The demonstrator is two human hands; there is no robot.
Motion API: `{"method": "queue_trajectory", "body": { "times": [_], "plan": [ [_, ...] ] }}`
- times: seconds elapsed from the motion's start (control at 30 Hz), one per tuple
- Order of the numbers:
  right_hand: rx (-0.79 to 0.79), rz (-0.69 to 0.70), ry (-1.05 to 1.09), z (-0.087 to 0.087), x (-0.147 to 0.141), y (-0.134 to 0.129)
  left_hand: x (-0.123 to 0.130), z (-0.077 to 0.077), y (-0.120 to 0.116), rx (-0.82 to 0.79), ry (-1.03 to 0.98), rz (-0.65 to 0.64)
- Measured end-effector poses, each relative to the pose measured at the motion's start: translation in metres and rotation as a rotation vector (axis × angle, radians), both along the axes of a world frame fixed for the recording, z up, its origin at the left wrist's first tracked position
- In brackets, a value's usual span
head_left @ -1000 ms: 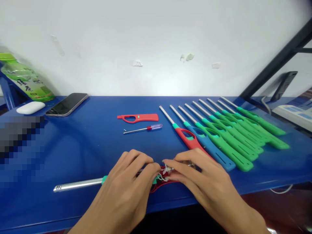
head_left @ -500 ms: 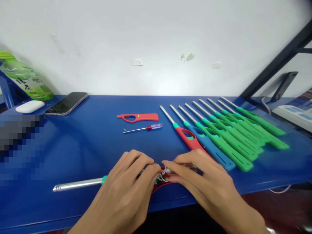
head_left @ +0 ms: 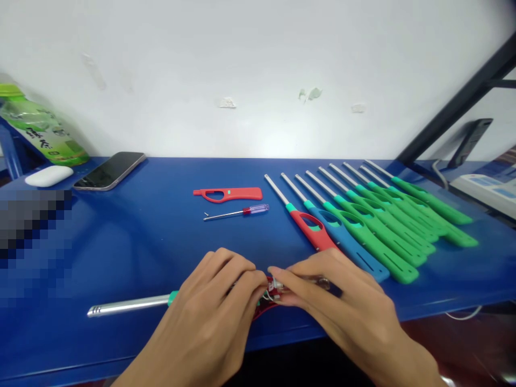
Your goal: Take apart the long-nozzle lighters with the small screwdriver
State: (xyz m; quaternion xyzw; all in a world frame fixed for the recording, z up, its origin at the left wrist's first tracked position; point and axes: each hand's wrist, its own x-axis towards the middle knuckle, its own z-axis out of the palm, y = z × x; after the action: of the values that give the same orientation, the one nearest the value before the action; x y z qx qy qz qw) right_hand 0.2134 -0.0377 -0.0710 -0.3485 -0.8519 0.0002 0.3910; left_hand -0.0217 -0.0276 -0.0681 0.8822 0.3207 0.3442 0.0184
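Note:
An opened red gas lighter [head_left: 264,310] lies at the table's front edge, its silver barrel [head_left: 129,305] pointing left. My left hand [head_left: 217,306] grips its body just behind the green collar, covering most of it. My right hand [head_left: 342,301] pinches a clear fuel tank [head_left: 322,282] at the handle end, where a white-topped valve and a thin white tube show between the hands. Beyond them lie a loose red handle half [head_left: 242,194] and a screwdriver [head_left: 256,209] with a purple clear handle. A tiny screw [head_left: 207,214] is beside the screwdriver's tip.
On the right, several lighters lie in a slanted row, with a red lighter [head_left: 308,226], a blue lighter [head_left: 350,242] and green lighters [head_left: 387,244]. At the left are a phone [head_left: 110,171], a white case [head_left: 49,176] and a green bottle [head_left: 44,129]. A white wall stands behind.
My right hand has shifted very slightly to the right with the clear tank, showing a bit more of the valve area. The left hand stays in place.

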Motion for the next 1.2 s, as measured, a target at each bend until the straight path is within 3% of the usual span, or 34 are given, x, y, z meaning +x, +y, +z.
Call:
{"method": "queue_trajectory", "body": {
  "times": [0.47, 0.57, 0.67, 0.93, 1.2],
  "plan": [
    [-0.116, 0.026, 0.045, -0.003, 0.002, -0.001, -0.001, -0.001, 0.000, -0.032, -0.012, -0.026],
    [-0.076, 0.030, 0.063, 0.000, 0.001, 0.000, -0.001, 0.000, -0.001, -0.022, -0.007, -0.030],
    [-0.013, 0.013, 0.041, 0.005, 0.000, 0.002, 0.000, 0.002, -0.001, 0.021, -0.010, -0.018],
    [-0.103, -0.006, 0.083, 0.009, 0.008, 0.006, 0.002, 0.005, 0.003, 0.065, -0.008, 0.062],
    [-0.127, 0.040, 0.094, 0.007, 0.010, 0.003, 0.001, 0.003, 0.002, 0.031, -0.001, -0.009]
  ]
}}
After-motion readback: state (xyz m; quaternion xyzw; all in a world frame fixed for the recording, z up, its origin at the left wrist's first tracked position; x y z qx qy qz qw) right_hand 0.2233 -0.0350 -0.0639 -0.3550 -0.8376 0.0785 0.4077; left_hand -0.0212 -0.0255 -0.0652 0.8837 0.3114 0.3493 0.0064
